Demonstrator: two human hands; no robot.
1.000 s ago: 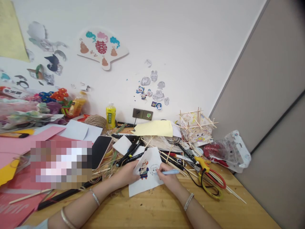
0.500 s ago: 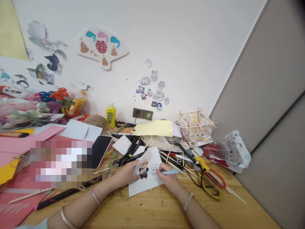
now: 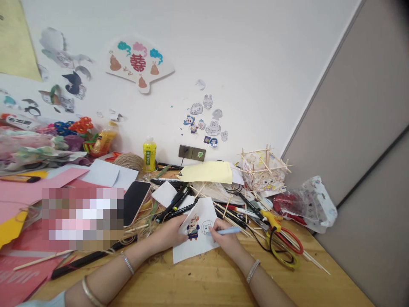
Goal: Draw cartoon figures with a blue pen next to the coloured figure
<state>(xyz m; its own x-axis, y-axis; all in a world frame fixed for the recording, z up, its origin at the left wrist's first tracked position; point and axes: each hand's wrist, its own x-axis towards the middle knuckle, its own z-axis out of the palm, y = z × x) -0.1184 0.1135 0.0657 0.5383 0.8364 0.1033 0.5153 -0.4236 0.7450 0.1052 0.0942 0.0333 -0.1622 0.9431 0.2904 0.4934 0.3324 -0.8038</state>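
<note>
A white sheet of paper [image 3: 204,249] lies tilted on the wooden table in front of me. It bears a coloured cartoon figure [image 3: 193,230] and, to the right of it, a black outline drawing of a head [image 3: 206,227]. My left hand [image 3: 174,232] grips the sheet at its left edge, thumb on top; some of its fingers are hidden. In my right hand [image 3: 223,236] is a light blue pen [image 3: 230,230], pinched between the fingers. The pen's tip is by the outlined head, mostly covered by my fingers.
Black markers [image 3: 179,200] and thin wooden sticks [image 3: 227,205] crowd the space behind the paper. Scissors [image 3: 287,243] with red and yellow handles lie right. A phone [image 3: 136,202] rests left, near coloured paper [image 3: 41,185]. A yellow-green bottle [image 3: 149,154] stands by the wall.
</note>
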